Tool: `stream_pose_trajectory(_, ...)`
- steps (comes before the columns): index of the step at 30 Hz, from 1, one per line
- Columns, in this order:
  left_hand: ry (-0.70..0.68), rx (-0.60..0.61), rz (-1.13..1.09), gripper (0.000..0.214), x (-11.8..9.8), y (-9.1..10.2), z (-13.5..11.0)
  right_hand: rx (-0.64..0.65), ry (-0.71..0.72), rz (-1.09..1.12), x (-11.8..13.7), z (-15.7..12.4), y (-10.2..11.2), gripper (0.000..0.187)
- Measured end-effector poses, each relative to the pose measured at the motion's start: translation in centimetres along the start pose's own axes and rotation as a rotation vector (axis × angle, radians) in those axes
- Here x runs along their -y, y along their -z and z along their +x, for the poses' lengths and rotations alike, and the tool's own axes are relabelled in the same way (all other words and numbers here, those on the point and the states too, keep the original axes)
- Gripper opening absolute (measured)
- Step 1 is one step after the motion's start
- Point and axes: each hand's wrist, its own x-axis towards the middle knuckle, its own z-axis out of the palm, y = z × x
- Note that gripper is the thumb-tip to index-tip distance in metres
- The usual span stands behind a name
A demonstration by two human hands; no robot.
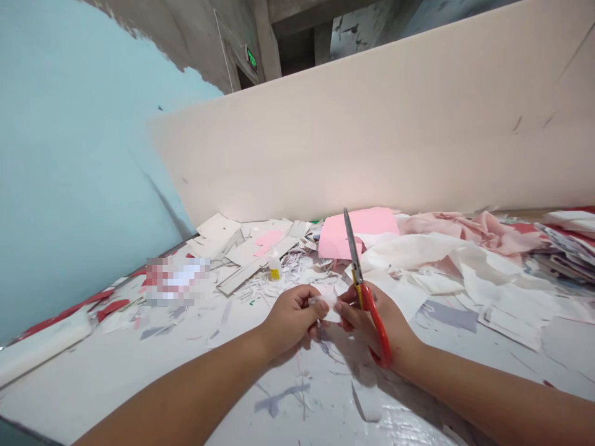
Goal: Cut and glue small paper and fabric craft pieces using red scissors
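Because scissors (354, 254) are resting behind its fingertips, presumably freeing them, the right hand (396, 323), like the left hand (290, 314), is pinching paper (329, 299).

no lettering can be read

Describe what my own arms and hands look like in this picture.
Your left forearm and right forearm are bare as far as the picture shows, with no sleeves in view. Your left hand and right hand wear no gloves. I see no watch or bracelet; no ring shows either, though both hands are partly hidden.
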Motion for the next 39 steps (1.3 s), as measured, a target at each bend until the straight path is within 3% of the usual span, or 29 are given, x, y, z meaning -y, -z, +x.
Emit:
stream_pose_trajectory(5,-0.004,0.046,-0.034,0.023,-0.2,-0.1,-0.1,-0.065,0.012,-0.046,0.4,-0.2,0.0,0.016)
stream_pose_trajectory(9,-0.065,0.083,-0.089,0.019,0.0,-0.3,-0.3,-0.030,0.019,-0.010,0.3,-0.3,-0.1,0.016)
stream_pose_trajectory(14,-0.071,0.007,-0.028,0.021,0.2,-0.1,0.0,-0.028,0.101,-0.034,-0.4,-0.1,0.2,0.016)
stream_pose_trajectory(19,-0.114,-0.084,0.005,0.026,-0.5,0.5,0.5,0.113,0.192,0.023,-0.3,0.1,1.0,0.028)
stream_pose_trajectory(24,-0.160,-0.187,0.037,0.022,-1.2,1.1,0.6,0.267,0.332,-0.057,0.5,-0.2,1.2,0.040)
stream_pose_trajectory(27,-0.175,-0.189,0.029,0.023,-1.4,1.3,0.7,0.291,0.275,-0.019,0.5,-0.4,0.9,0.044)
stream_pose_trajectory(31,-0.171,-0.169,0.004,0.025,-1.5,1.5,0.7,0.210,0.142,0.041,0.7,-0.2,0.6,0.035)
stream_pose_trajectory(34,-0.154,-0.101,-0.031,0.028,-1.6,1.4,0.4,0.176,0.033,0.066,1.1,0.1,0.7,0.023)
stream_pose_trajectory(39,-0.052,0.063,-0.045,0.030,-1.8,0.5,-0.7,0.208,-0.034,0.303,1.1,0.3,0.5,0.025)
